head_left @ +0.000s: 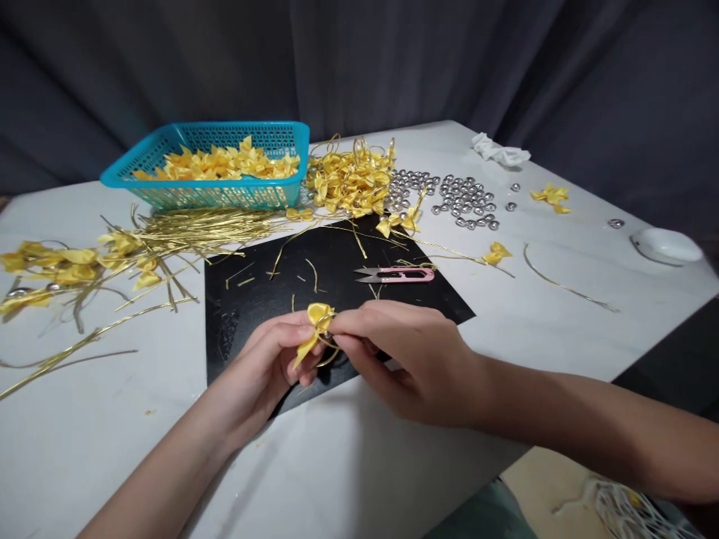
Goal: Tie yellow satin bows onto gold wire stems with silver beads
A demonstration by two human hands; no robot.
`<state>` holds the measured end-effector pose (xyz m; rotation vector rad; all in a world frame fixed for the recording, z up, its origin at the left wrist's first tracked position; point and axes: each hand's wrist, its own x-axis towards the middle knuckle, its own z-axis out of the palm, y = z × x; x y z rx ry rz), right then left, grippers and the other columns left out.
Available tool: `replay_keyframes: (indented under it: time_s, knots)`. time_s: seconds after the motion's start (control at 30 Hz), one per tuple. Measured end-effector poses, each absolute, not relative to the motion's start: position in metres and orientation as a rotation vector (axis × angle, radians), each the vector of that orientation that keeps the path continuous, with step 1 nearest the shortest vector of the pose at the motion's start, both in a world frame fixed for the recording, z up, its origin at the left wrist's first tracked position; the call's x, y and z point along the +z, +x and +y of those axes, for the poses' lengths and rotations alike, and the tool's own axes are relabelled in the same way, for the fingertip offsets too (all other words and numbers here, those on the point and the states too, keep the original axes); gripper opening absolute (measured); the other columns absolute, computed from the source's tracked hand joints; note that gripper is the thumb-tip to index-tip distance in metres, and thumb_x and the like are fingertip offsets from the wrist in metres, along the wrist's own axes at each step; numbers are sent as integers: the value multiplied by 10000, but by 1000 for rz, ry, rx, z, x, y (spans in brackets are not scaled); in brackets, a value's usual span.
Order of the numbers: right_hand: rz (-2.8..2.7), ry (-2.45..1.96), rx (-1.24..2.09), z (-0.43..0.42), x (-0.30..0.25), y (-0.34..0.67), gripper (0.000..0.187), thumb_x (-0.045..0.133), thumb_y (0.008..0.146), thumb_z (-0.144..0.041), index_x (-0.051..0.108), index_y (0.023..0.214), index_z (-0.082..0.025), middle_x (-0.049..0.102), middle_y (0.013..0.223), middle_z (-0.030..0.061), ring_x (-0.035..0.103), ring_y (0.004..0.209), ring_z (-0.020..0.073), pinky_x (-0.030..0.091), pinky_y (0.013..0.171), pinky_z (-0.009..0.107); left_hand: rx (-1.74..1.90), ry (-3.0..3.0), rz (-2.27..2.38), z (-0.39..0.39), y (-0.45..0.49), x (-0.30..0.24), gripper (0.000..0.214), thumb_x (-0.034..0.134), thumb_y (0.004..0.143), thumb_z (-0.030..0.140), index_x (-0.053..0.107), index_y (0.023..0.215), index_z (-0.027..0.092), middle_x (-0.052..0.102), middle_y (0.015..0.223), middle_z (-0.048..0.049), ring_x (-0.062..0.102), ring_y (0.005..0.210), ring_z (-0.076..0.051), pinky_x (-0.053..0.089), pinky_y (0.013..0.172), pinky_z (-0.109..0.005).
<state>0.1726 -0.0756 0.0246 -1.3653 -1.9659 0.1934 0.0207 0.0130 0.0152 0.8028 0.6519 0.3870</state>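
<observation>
Both hands meet over the near edge of the black mat (337, 262): our left hand (264, 367) pinches a small yellow ribbon bow (317, 318) from below, and our right hand (404, 359) closes its fingertips on the thin gold wire (329, 358) that loops under the bow. So the bow is in the air between the two hands, just above the mat, and we judge this one is in the middle of being tied. Going from the left, loose yellow bows (56, 262) and a bundle of gold wires (191, 224) lie on the white worktop (84, 434), not yet joined. Behind them the blue basket (207, 168) holds many plain bows, so much material is left. Right of the basket a heap of wired bows (351, 180) seems finished. Pink snips (396, 275) rest on the mat, silver beads (449, 198) are spread further right, and a white dish (668, 245) stands at the far right.
</observation>
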Motion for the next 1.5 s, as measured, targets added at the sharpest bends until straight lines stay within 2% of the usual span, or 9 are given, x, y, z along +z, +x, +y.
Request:
replay_keyframes:
  time_s: [0.17, 0.4, 0.5, 0.6, 0.7, 0.87, 1.17, 1.37, 1.5]
  knots:
    - [-1995, -1198, 218, -77, 22, 181, 187, 467, 818, -50, 570, 960, -116, 650, 755, 36, 562, 662, 103, 449, 624, 199, 400, 763, 664, 12, 20, 17, 152, 653, 649, 173, 624, 504, 137, 458, 441, 57, 388, 400, -33, 423, 400, -107]
    - [-1965, -1174, 200, -76, 20, 184, 129, 480, 875, -71, 592, 880, -134, 661, 785, 30, 584, 715, 85, 458, 684, 173, 399, 808, 684, 12, 23, 14, 121, 657, 635, 171, 639, 525, 126, 451, 448, 58, 380, 411, -31, 397, 397, -98]
    - [-1902, -1156, 194, -74, 22, 180, 120, 516, 857, -61, 594, 913, -132, 664, 815, 24, 581, 741, 78, 459, 710, 169, 376, 855, 659, 11, 24, 13, 145, 648, 648, 189, 632, 516, 130, 426, 433, 57, 377, 421, -40, 388, 408, -107]
    - [-1834, -1148, 201, -72, 28, 177, 140, 571, 822, -127, 598, 959, -126, 637, 888, 60, 574, 820, 119, 470, 755, 233, 376, 886, 663, 10, 23, 13, 139, 648, 647, 196, 623, 522, 141, 428, 437, 56, 372, 425, -44, 380, 428, -116]
    - [-1737, -1250, 288, -68, 36, 177, 154, 589, 813, -214, 621, 914, -103, 585, 941, 105, 552, 902, 159, 458, 810, 304, 397, 933, 689, 9, 22, 14, 147, 646, 654, 192, 602, 521, 144, 458, 479, 50, 368, 442, -46, 363, 441, -125]
    - [-1686, -1399, 590, -59, 45, 176, 79, 587, 806, -179, 631, 762, -130, 578, 883, 43, 558, 818, 115, 450, 767, 267, 406, 1020, 705, 7, 24, 14, 167, 654, 647, 208, 592, 504, 147, 457, 470, 52, 367, 446, -50, 337, 446, -141]
    - [-1920, -1335, 770, -46, 52, 183, 93, 490, 810, -94, 566, 783, -143, 553, 830, 20, 493, 772, 112, 416, 693, 246, 433, 1086, 742, 6, 25, 12, 114, 651, 669, 202, 608, 574, 155, 495, 483, 65, 406, 436, -42, 329, 461, -154]
    - [-2009, -1228, 725, -41, 52, 182, 109, 438, 846, -80, 496, 776, -141, 504, 834, 29, 460, 770, 115, 400, 728, 252, 478, 1093, 713, 6, 24, 14, 209, 644, 665, 200, 531, 495, 157, 435, 464, 71, 415, 449, -53, 348, 459, -158]
    - [-2024, -1169, 712, -38, 46, 182, 108, 406, 878, -107, 470, 801, -149, 495, 850, 40, 453, 785, 123, 397, 748, 258, 486, 1101, 731, 7, 26, 14, 150, 643, 665, 196, 566, 541, 160, 435, 468, 76, 414, 446, -54, 371, 465, -160]
